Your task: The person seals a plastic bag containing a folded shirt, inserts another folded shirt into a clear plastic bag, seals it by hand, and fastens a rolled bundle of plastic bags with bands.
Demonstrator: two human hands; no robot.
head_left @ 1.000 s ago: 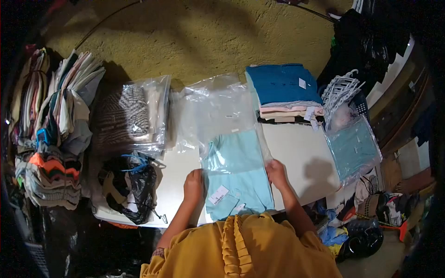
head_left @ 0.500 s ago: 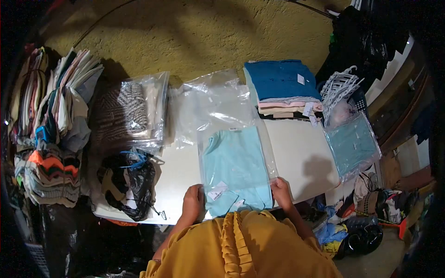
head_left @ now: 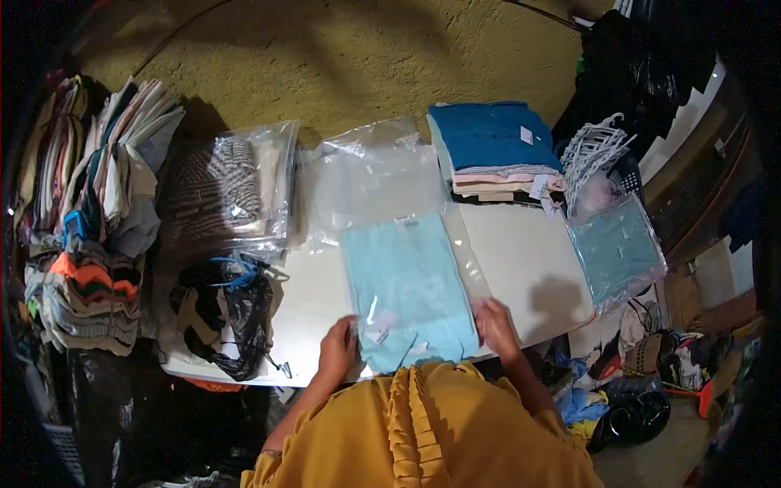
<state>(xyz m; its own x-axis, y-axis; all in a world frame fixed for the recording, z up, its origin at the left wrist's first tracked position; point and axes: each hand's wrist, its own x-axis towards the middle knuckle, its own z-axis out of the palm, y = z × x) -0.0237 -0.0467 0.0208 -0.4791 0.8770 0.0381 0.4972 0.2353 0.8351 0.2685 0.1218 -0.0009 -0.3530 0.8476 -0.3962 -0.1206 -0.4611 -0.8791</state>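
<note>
A folded light-blue garment point(head_left: 407, 281) lies on the white table, mostly inside a clear plastic bag point(head_left: 472, 264). Its lower end is near the table's front edge, and its tags show blurred through the plastic. My left hand point(head_left: 338, 346) is closed on the bag's left edge, low down beside the garment. On the opposite side my right hand point(head_left: 494, 327) pinches the bag's right edge. Beyond the garment, more clear plastic bags point(head_left: 374, 179) lie flat.
Folded clothes with a blue one on top point(head_left: 496, 142) are at the back right, beside white hangers point(head_left: 594, 154) and a bagged teal garment point(head_left: 618, 252). Bagged patterned clothes point(head_left: 220, 191), a black plastic bag point(head_left: 248, 317) and stacked clothes point(head_left: 89, 301) occupy the left.
The clear bag has come down over the garment towards me, and now covers its tags. Both hands have moved nearer the table's front edge since the first frame.
</note>
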